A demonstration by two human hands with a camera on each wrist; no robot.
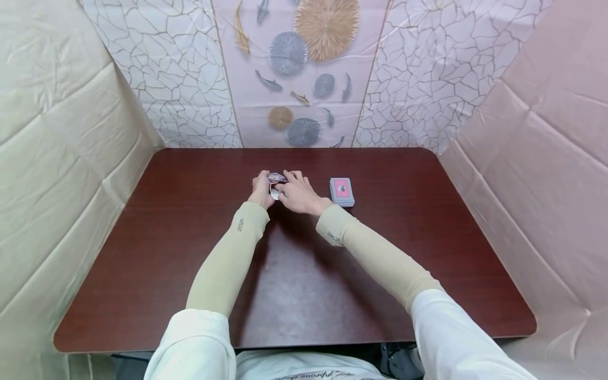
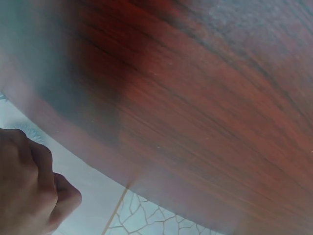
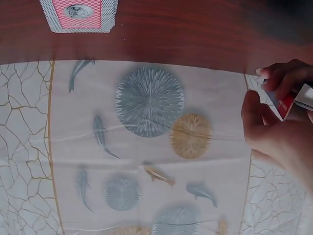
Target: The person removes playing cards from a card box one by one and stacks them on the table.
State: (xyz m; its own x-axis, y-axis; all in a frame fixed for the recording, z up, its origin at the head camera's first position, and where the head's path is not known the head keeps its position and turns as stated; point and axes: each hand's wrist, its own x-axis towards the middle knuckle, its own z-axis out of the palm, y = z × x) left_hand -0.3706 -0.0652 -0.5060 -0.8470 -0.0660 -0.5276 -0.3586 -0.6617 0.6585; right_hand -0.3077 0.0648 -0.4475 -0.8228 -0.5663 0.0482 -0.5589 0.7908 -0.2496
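Observation:
Above the far middle of the table, my left hand grips a small playing-card box with a dark printed face. A white flap or inner side shows at its near end. From the right, my right hand holds the same box, fingers over the top and thumb near the white part. Red and white parts of the card box appear between fingers in the right wrist view. In the left wrist view, my left hand shows curled fingers, and the box is hidden.
A squared deck of cards, with a pink and grey back on top, lies on the dark red-brown table just right of my right hand. Patterned cloth hangs behind the table, and pale padded walls flank it.

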